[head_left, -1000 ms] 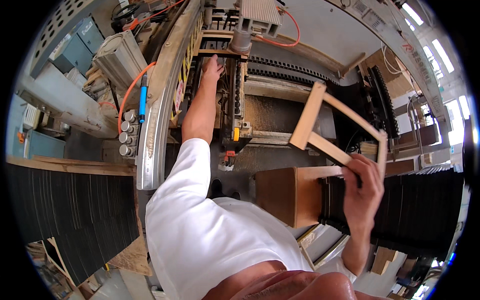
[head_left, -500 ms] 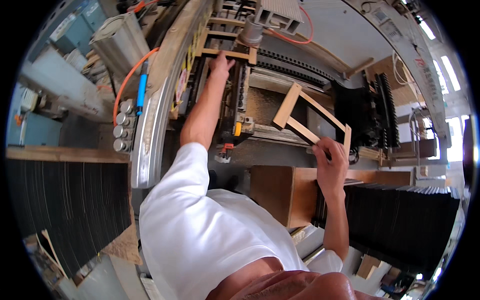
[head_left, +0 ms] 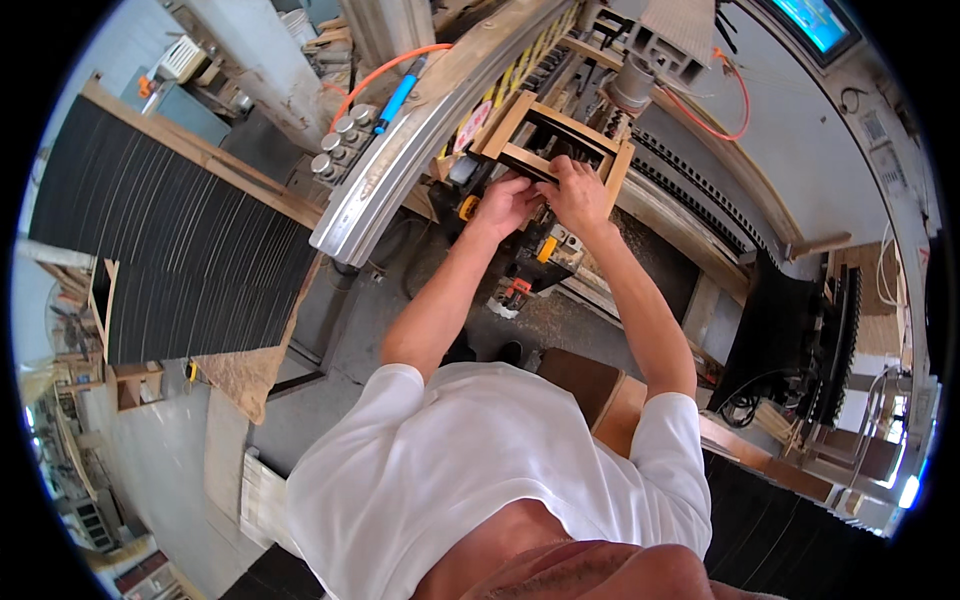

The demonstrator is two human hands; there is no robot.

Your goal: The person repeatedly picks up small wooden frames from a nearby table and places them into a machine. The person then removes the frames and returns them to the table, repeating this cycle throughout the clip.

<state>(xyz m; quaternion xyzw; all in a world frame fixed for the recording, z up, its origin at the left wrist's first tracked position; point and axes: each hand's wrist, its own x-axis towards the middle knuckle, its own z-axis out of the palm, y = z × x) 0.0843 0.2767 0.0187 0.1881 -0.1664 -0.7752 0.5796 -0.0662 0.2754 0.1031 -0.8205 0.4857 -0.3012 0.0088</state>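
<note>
A rectangular light-wood frame (head_left: 508, 124) lies tilted on the bed of a machine, ahead of me and a little right of the middle. Its near rail faces me. My right hand (head_left: 580, 198) is closed over that rail, close to the right side piece. Just left of it, my left hand (head_left: 505, 206) is closed at the same rail with its fingers curled in. The hands almost touch, and their fingertips are partly hidden. Under the frame runs the machine's dark metal track, and a grey cylindrical head (head_left: 632, 85) hangs at its far right corner.
A long metal-edged beam (head_left: 385, 190) with a blue air tool (head_left: 400, 98) runs along the left. Stacked black boards (head_left: 170, 240) stand far left, more (head_left: 770, 530) at lower right. A brown box (head_left: 580, 382) sits near my body. A black chain guide (head_left: 690, 185) lies right.
My right hand has brought the frame it held from the right side onto the machine. My left hand has drawn back to meet it at the near rail. My view has turned leftward.
</note>
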